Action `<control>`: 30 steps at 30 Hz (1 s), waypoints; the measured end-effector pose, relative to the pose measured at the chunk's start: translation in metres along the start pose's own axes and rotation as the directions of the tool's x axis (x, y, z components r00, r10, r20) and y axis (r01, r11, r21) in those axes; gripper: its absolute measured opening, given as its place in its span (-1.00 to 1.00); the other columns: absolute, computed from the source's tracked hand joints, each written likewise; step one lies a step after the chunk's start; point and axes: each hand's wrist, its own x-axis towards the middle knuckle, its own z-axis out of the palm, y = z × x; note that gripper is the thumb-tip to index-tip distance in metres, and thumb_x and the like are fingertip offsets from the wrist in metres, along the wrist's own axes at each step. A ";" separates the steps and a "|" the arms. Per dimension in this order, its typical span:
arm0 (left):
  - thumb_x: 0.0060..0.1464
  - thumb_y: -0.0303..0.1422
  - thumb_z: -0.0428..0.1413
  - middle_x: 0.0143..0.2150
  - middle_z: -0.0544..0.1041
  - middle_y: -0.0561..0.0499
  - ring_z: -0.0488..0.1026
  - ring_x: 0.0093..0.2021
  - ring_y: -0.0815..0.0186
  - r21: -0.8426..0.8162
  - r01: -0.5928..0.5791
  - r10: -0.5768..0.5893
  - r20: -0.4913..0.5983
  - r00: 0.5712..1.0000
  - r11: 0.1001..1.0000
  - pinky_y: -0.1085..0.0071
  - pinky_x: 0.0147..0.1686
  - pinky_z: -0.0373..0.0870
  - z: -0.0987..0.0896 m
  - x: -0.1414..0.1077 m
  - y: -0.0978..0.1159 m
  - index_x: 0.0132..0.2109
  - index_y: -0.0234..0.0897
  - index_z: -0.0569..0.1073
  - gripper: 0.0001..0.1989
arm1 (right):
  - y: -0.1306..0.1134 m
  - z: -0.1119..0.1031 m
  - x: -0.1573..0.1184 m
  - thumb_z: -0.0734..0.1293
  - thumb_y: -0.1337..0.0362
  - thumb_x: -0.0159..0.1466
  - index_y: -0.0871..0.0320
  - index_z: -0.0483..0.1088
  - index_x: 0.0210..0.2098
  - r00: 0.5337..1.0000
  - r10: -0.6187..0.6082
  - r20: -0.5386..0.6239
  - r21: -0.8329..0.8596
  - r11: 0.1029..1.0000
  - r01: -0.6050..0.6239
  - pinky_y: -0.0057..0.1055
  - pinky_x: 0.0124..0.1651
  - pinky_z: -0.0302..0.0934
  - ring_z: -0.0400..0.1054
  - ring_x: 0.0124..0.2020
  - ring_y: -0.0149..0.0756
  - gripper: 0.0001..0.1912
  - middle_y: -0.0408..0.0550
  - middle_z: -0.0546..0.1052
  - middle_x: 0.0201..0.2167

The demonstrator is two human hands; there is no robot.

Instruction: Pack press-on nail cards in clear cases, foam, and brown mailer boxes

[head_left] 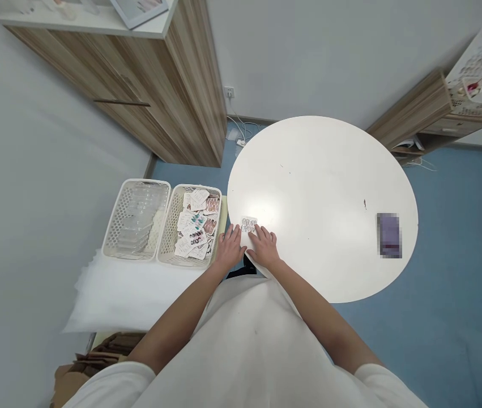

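A small card of press-on nails (249, 223) lies flat near the edge of the round white table (321, 170). My right hand (265, 247) is just below and to the right of it, fingers spread, with fingertips at the card's lower right edge. On the card's left side, my left hand (229, 247) rests at the table edge with its fingers stretched out. Neither hand is closed round anything. Whether the left fingertips touch the card, I cannot tell.
Left of the table stand a white basket (161, 253) of printed nail cards and another basket (111, 224) of clear plastic trays. White sheeting (126, 294) lies below them. A blurred purple object (389, 235) sits at the table's right. Wooden cabinets (173, 96) stand behind.
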 end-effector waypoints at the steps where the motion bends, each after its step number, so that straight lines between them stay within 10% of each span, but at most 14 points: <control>1: 0.09 -0.24 -0.13 0.26 0.00 -0.14 -0.23 0.27 0.07 -0.003 0.004 -0.004 0.002 1.000 1.000 0.09 0.11 -0.09 0.000 0.000 0.000 0.21 -0.35 0.04 -0.44 | 0.000 0.000 0.000 0.22 0.12 0.12 0.08 0.12 0.07 1.000 -0.002 0.002 -0.004 1.000 0.002 0.00 0.10 -0.24 -0.17 0.21 -0.03 -0.47 0.06 -0.03 0.23; 18: 0.10 -0.23 -0.16 0.28 -0.09 -0.15 -0.29 0.27 0.09 -0.014 0.102 -0.102 -0.025 0.994 0.995 0.09 0.12 -0.11 0.006 -0.013 0.011 0.23 -0.38 -0.03 -0.42 | 0.008 -0.002 -0.015 0.18 0.08 0.15 0.06 0.03 0.14 0.999 -0.043 0.007 -0.003 0.999 0.043 -0.06 0.10 -0.21 -0.17 0.21 -0.03 -0.42 0.09 -0.07 0.24; 30: 0.08 -0.28 -0.12 0.23 0.08 -0.16 -0.10 0.25 0.10 -0.150 0.328 -0.338 -0.048 0.940 0.933 0.14 0.09 0.02 0.048 -0.107 0.087 0.16 -0.31 0.14 -0.51 | 0.065 -0.013 -0.104 0.14 0.24 0.18 0.11 0.00 0.16 0.982 -0.185 0.042 0.057 0.981 0.183 -0.13 0.07 -0.04 -0.01 0.16 -0.11 -0.45 0.10 0.09 0.18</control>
